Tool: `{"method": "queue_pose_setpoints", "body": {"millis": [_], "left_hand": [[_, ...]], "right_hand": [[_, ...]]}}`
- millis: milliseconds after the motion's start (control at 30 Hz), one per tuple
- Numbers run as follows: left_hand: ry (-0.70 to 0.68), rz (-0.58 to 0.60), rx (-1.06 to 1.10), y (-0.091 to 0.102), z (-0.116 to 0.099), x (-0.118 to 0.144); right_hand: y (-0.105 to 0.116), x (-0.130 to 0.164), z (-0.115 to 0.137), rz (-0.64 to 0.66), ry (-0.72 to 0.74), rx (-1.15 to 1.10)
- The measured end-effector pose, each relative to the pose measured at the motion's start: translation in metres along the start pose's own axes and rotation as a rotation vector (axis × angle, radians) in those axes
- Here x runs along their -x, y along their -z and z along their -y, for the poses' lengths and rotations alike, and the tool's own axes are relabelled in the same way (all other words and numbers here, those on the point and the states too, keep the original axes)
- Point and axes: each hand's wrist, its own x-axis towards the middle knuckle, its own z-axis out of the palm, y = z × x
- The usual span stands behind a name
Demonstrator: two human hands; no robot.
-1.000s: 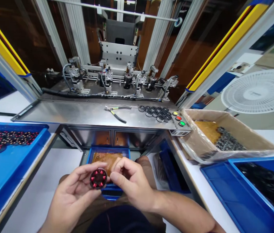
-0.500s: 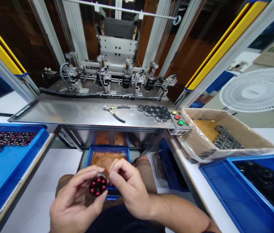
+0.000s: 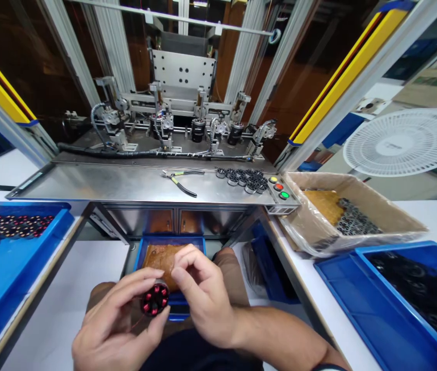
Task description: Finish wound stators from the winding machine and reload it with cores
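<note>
- Since the earlier frame, the right hand [image 3: 206, 304] has lifted slightly, its fingertips now farther from the wound part [image 3: 155, 300]; the left hand [image 3: 118, 319] holds that part above the lap.
- For good handling, I'd keep the left grip on the rim, off the red coils, and the face turned up. Left thumb and fingers curl round the part; right thumb and forefinger pinch together, but whether on anything I cannot tell.
- Machine [image 3: 183, 72]: one, with two black cylinders [image 3: 198, 130] plain, another partly hidden.
- Blue trays: one left [image 3: 21, 288], one beyond the lap [image 3: 138, 252], at least one right [image 3: 342, 304]; contents uncountable.
- Cardboard box [image 3: 392, 216]: one.
- Cutters [image 3: 184, 189]: one.
- Rings [image 3: 244, 179] on the ledge: overlapping, no sure count.
- Wound part: one in hand.
- Buttons [image 3: 284, 195]: three.
</note>
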Motion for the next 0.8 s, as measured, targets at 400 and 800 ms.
{"method": "queue_pose_setpoints", "body": {"millis": [400,800], "left_hand": [[0.133,0.011,0.145,0.006,-0.005,-0.008],[-0.015,-0.009,0.073,-0.002,-0.011,-0.002]], "right_hand": [[0.007,0.008,-0.006,0.094,0.068,-0.056],[0.006,0.003,0.006,0.072,0.213,0.022]]}}
